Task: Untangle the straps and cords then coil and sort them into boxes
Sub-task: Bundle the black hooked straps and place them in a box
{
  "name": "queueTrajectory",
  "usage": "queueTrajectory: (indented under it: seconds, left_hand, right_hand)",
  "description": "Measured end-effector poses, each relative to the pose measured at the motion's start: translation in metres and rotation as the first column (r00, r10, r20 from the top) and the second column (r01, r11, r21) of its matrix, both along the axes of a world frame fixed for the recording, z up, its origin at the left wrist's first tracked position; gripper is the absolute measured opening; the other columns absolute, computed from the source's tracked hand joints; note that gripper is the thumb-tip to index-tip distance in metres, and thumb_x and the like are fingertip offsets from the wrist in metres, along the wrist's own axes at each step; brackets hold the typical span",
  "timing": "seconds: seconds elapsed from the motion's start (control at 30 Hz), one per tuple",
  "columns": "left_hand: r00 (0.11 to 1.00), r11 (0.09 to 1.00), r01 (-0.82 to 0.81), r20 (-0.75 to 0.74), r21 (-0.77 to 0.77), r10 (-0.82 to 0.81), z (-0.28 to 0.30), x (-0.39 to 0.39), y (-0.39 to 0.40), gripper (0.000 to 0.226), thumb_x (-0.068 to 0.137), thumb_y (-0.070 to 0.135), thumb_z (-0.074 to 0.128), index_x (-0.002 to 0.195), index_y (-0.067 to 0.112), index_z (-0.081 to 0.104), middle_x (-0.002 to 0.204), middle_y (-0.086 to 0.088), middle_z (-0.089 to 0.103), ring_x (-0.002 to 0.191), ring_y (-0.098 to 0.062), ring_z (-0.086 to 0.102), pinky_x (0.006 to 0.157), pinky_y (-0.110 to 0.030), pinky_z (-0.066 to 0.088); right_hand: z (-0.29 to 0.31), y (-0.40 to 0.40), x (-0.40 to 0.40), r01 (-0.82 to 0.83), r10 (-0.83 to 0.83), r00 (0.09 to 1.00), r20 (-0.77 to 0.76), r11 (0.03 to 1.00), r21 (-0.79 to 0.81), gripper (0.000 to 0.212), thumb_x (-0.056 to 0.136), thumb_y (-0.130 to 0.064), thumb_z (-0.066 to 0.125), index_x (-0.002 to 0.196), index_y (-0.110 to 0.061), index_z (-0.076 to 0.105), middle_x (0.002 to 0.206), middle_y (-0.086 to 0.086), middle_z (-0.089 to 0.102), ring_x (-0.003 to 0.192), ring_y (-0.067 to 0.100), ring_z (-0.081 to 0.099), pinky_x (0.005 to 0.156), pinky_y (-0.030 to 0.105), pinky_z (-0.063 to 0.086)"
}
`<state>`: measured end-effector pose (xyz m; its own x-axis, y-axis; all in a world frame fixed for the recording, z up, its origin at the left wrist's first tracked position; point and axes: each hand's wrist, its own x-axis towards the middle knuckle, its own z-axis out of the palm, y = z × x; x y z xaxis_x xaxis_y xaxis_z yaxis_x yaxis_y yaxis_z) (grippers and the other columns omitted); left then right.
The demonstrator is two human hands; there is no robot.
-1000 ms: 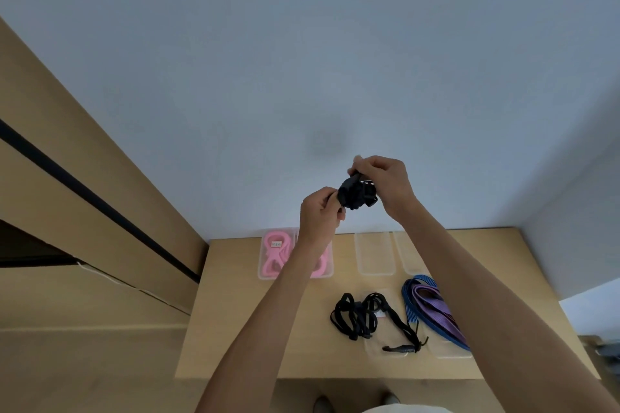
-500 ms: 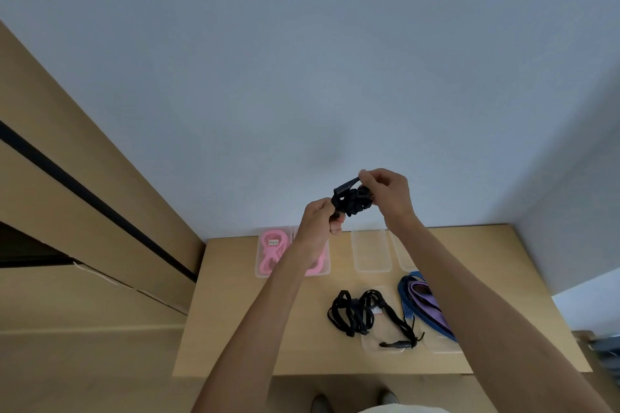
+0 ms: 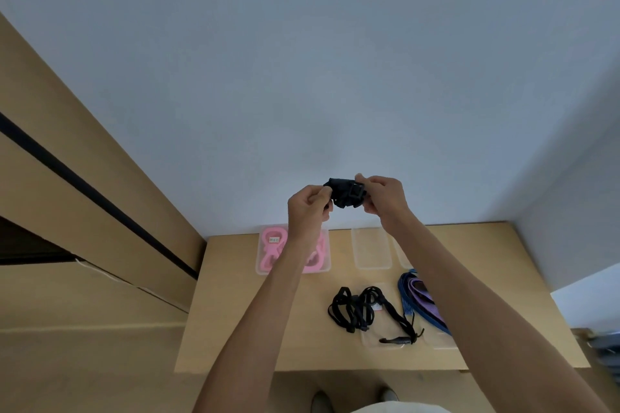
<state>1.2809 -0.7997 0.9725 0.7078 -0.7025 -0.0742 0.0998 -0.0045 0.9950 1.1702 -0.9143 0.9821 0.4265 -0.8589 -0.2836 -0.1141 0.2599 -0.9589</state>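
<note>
High above the table, both hands hold a small coiled black strap [image 3: 345, 193] with a buckle. My left hand [image 3: 307, 208] pinches its left end and my right hand [image 3: 382, 196] grips its right side. Down on the wooden table [image 3: 235, 312] lies a tangle of black cords [image 3: 355, 308], partly over a clear box [image 3: 384, 340]. A blue strap and a purple strap [image 3: 419, 298] lie together to the right of it, partly hidden by my right forearm. Pink cord [image 3: 271, 248] fills a clear box at the back left.
An empty clear box [image 3: 372, 248] stands at the back middle, with another one beside it behind my right arm. A wooden cabinet [image 3: 84, 211] flanks the table's left side. A pale wall runs behind the table. Shoes [image 3: 322, 402] show below the front edge.
Both hands have turned the black strap coil between them and drifted slightly. The coil now sits flatter between the fingers, buckle toward my right hand. Nothing on the table has moved.
</note>
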Motion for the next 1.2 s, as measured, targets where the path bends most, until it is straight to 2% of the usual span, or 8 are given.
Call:
queueTrajectory:
  seconds: [0.13,0.23,0.43,0.57,0.73,0.83,0.93,1.2]
  left_hand:
    - [0.974,0.983,-0.184,0.142,0.022,0.179,-0.007,-0.004,-0.005,0.019,0.094,0.012,0.063,0.075,0.009,0.066,0.053,0.003,0.056,0.052,-0.012,0.047,0.055,-0.028,0.04]
    - [0.978,0.98,-0.196,0.079,0.027,0.193,-0.003,-0.005,-0.005,0.018,0.095,0.01,0.06,0.078,0.008,0.066,0.053,0.005,0.055,0.051,-0.011,0.046,0.052,-0.027,0.041]
    - [0.958,0.967,0.245,-0.172,0.072,-0.23,0.002,0.001,0.004,0.018,0.098,-0.004,0.051,0.093,-0.002,0.069,0.069,-0.005,0.066,0.06,-0.015,0.059,0.064,-0.022,0.053]
    - [0.933,0.901,0.359,-0.109,0.244,-0.342,-0.001,0.008,0.009,0.014,0.097,0.004,0.059,0.088,0.001,0.069,0.073,-0.012,0.071,0.06,-0.021,0.067,0.058,-0.024,0.053]
    - [0.99,0.959,0.132,0.006,0.251,-0.138,-0.004,0.007,0.003,0.019,0.095,0.01,0.062,0.084,-0.002,0.07,0.066,-0.014,0.068,0.051,-0.019,0.061,0.055,-0.027,0.05]
    - [0.992,0.984,-0.01,-0.12,0.18,0.032,-0.012,0.009,0.001,0.027,0.096,0.009,0.061,0.071,0.0,0.065,0.057,-0.009,0.063,0.05,-0.018,0.058,0.055,-0.027,0.047]
    - [0.965,0.986,-0.116,-0.222,0.123,0.141,-0.015,0.005,-0.002,0.029,0.097,0.008,0.059,0.068,0.0,0.062,0.054,-0.007,0.06,0.048,-0.017,0.055,0.054,-0.026,0.049]
    - [0.952,0.965,-0.251,0.199,0.077,0.232,-0.018,-0.012,-0.005,0.025,0.094,0.01,0.061,0.071,0.002,0.065,0.056,-0.008,0.066,0.049,-0.018,0.066,0.053,-0.032,0.056]
  right_hand:
    - [-0.003,0.009,0.002,-0.069,0.069,0.997,-0.017,0.997,0.023,0.007,0.096,-0.009,0.054,0.09,-0.01,0.058,0.066,0.012,0.058,0.045,0.015,0.045,0.048,0.026,0.033]
    - [-0.005,0.015,0.002,-0.129,0.129,0.991,-0.044,0.992,-0.005,0.014,0.093,-0.001,0.047,0.091,-0.008,0.06,0.061,0.009,0.057,0.047,0.015,0.041,0.049,0.027,0.033]
    - [-0.016,0.007,-0.005,0.058,-0.06,0.998,0.015,0.993,0.102,0.02,0.092,0.006,0.045,0.089,0.002,0.064,0.061,0.006,0.045,0.045,0.015,0.034,0.043,0.023,0.029]
    - [-0.021,0.008,-0.008,0.062,-0.064,0.998,0.014,0.99,0.128,0.02,0.091,0.007,0.048,0.084,0.0,0.065,0.067,0.009,0.053,0.046,0.016,0.039,0.04,0.022,0.03]
    - [-0.034,0.016,-0.009,-0.004,-0.018,0.995,0.097,0.975,0.223,0.021,0.087,0.004,0.052,0.095,0.013,0.069,0.071,0.015,0.057,0.057,0.022,0.045,0.055,0.028,0.039]
    - [-0.03,0.019,-0.01,-0.152,0.123,0.98,0.155,0.969,0.193,0.025,0.085,0.002,0.057,0.104,0.007,0.072,0.088,0.023,0.07,0.077,0.026,0.069,0.075,0.03,0.057]
    - [-0.027,0.027,-0.009,-0.236,0.23,0.966,0.118,0.971,0.032,0.021,0.089,0.001,0.061,0.105,-0.001,0.074,0.096,0.023,0.073,0.089,0.027,0.074,0.085,0.03,0.059]
    - [-0.012,0.036,-0.004,-0.245,0.219,0.966,-0.14,0.948,-0.202,0.025,0.08,-0.033,0.076,0.082,-0.008,0.074,0.077,0.01,0.074,0.072,0.024,0.074,0.076,0.035,0.061]
